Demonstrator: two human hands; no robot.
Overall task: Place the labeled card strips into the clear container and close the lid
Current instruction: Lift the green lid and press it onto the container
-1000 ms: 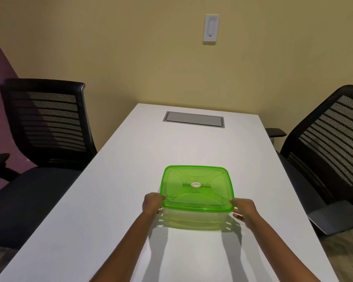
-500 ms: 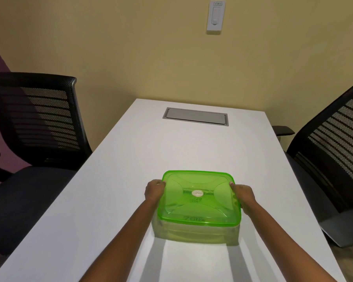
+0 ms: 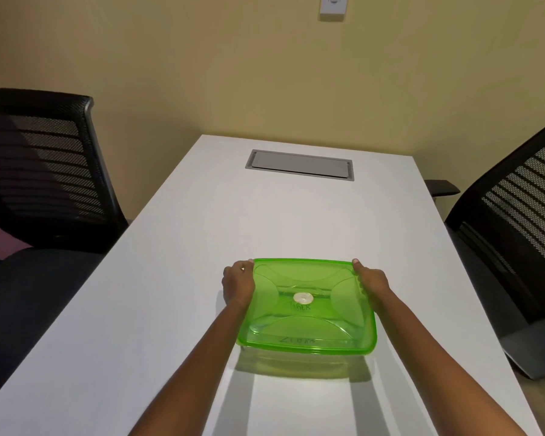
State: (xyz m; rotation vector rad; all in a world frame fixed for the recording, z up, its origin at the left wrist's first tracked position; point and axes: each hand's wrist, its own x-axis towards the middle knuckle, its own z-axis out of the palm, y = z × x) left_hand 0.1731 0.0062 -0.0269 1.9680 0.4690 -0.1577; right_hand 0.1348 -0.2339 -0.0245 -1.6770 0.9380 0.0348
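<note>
A clear container [image 3: 299, 361] stands on the white table [image 3: 177, 278] in front of me, covered by a translucent green lid [image 3: 306, 306] with a white round disc at its middle. Faint handwritten lettering shows through the lid; the card strips themselves cannot be made out clearly. My left hand [image 3: 238, 283] grips the lid's left edge near the far corner. My right hand [image 3: 372, 283] grips the right edge near the far corner. Both thumbs lie on the lid's top rim.
A grey cable hatch [image 3: 299, 165] is set into the table's far end. Black mesh office chairs stand at the left [image 3: 41, 171] and right [image 3: 516, 215] of the table. A wall switch [image 3: 333, 4] hangs on the yellow wall.
Both hands have slid from the lid's near corners along its sides to the far corners. The container sits closer to me in view as the camera tilted down.
</note>
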